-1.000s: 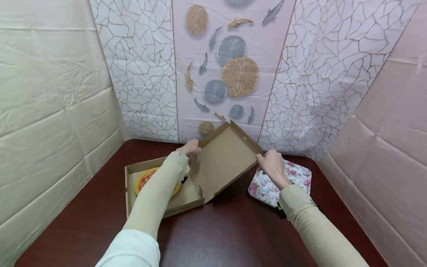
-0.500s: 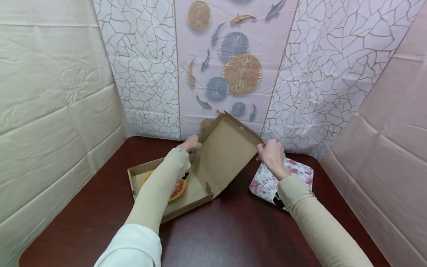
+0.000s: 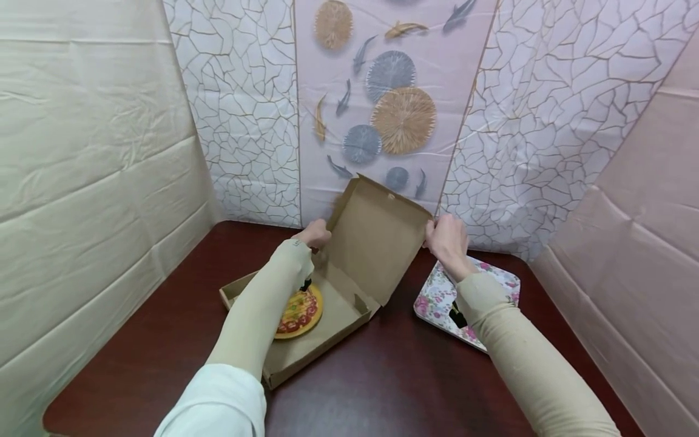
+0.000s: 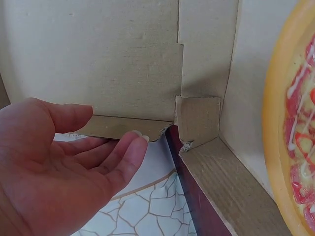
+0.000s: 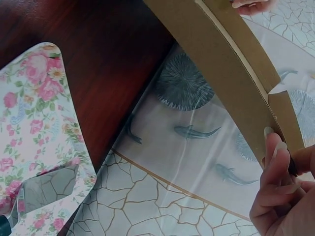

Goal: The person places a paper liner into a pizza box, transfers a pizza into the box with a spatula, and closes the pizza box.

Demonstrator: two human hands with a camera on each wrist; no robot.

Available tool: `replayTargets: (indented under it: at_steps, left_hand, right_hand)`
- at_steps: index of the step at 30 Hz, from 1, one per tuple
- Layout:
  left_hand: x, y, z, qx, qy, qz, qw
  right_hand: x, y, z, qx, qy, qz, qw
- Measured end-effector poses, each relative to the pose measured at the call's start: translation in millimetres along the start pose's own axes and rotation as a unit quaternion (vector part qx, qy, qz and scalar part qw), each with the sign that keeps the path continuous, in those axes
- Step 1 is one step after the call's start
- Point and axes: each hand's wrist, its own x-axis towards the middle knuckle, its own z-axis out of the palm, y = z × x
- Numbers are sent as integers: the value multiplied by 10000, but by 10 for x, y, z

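Observation:
A brown cardboard pizza box (image 3: 327,358) lies on the table, its lid (image 3: 377,237) raised and tilted back. Inside sits a round pizza (image 3: 300,312) with an orange-yellow crust, partly hidden by the left sleeve. My left hand (image 3: 315,233) holds the lid's left edge; in the left wrist view its thumb is inside the side flap (image 4: 123,127) and its fingers lie along the outer side. My right hand (image 3: 448,237) pinches the lid's right corner, with thumb and fingertips around the cardboard edge in the right wrist view.
A floral tray (image 3: 431,300) lies on the right of the dark red table (image 3: 382,388), partly under the right forearm. On it is a shiny metal blade (image 5: 49,186) with a dark handle (image 5: 4,226). Patterned cloth walls (image 3: 246,121) stand behind and beside the table.
Both hands have raised the lid to a steeper tilt, the right hand moving up. The box has swung and shifted right, showing more of the pizza. The view has shifted slightly too.

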Motion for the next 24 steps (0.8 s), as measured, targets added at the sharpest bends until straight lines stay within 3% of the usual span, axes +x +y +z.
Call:
replayTargets:
  at_steps: [6,15,20,21,24]
  left_hand:
    - [-15,-23,-48,51,17,-8,10000]
    - [-44,5,-66,225,300,-141,9992]
    - [67,-55,-47,52,184,-294,9994]
    - [194,-156,-17,34,268,-148,9995]
    - [293,-233,-15,10,240,-160,9996]
  right_hand:
    - [67,-36,-3,-83,80,-150,9998]
    - [156,-80,24,-279,123,-176,9994]
    - [175,-110,49,-271,175,-203,9993]
    - [179,-116,53,-257,195,-204,9993]
    - [193,-134,64,-212,251,-220,9992]
